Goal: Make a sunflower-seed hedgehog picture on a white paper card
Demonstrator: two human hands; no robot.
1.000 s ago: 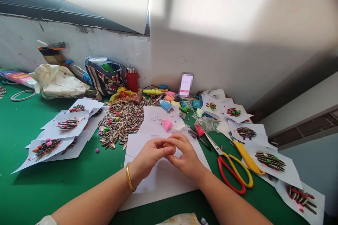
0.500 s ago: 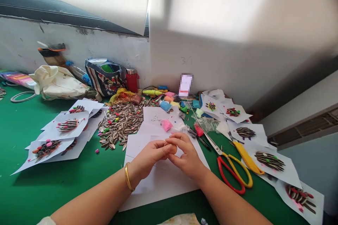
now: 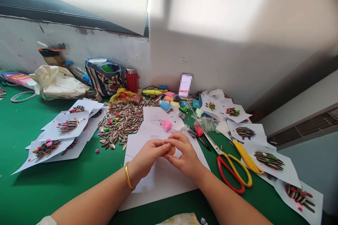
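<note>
My left hand [image 3: 151, 156], with a gold bangle at the wrist, meets my right hand [image 3: 185, 156] over a white sheet of paper [image 3: 155, 190]. Between their fingertips, a small orange lump [image 3: 171, 150] that looks like modelling clay shows in part. The fingers of both hands are closed around it and hide most of it. Just beyond the hands, pink clay [image 3: 166, 124] lies on the paper. To their right are a black pen [image 3: 203, 143] and scissors [image 3: 229, 165] with red and yellow handles.
Sunflower seeds [image 3: 118, 123] are heaped behind left. Papers with seed hedgehogs [image 3: 66, 125] lie at left, more [image 3: 269, 161] at right beside a yellow cutter [image 3: 248, 158]. Bags [image 3: 60, 84], a red flask [image 3: 131, 81] and a phone [image 3: 186, 85] stand along the wall.
My fingers have shifted slightly around the orange lump, and the hands remain together in the same place. The things on the table look unchanged.
</note>
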